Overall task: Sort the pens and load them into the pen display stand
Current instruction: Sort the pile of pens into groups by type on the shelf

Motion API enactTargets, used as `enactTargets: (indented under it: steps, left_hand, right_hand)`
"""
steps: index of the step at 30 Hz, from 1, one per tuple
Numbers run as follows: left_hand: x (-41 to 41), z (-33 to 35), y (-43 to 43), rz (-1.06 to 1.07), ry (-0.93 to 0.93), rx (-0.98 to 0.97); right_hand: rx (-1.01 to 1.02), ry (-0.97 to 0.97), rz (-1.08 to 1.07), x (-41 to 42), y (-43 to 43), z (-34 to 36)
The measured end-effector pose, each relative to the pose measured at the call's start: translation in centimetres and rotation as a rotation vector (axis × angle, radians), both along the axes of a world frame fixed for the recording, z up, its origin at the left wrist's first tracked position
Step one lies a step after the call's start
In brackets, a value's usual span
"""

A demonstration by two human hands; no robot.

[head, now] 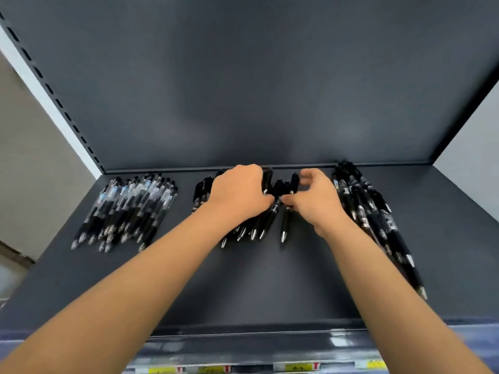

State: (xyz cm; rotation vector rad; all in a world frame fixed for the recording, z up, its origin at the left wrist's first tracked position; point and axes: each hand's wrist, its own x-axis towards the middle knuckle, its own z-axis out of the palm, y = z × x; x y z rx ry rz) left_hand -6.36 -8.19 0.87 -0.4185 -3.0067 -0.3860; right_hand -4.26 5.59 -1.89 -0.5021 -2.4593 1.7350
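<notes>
Pens lie in three piles on a dark grey shelf (270, 279), silver tips toward the bottom of the frame: clear-barrelled pens (127, 209) at left, all-black pens (253, 228) in the middle, black pens with white labels (378, 220) at right. The left hand (240, 190) lies palm down on the middle pile, its fingers bent out of sight over the far ends, so a grip cannot be told. The right hand (313, 203), just beside it, pinches a single black pen (285, 225) at that pile's right edge between thumb and curled fingers.
</notes>
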Motion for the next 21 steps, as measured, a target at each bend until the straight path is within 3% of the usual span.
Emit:
enactTargets:
  steps: [6, 14, 21]
  left_hand:
    - [-0.1, -1.2, 0.4, 0.004, 0.075, -0.018]
    - [1.0, -1.1, 0.6, -0.077, 0.181, -0.002]
    - [2.7, -0.1, 4.2, -0.234, 0.279, 0.023]
  right_hand:
    - [0.003, -0.002, 0.018, -0.4, 0.1, -0.6]
    - [0.452, 0.062, 0.142, 1.1, 0.9, -0.2]
    - [0.790, 0.221, -0.006, 3.9, 5.8, 1.8]
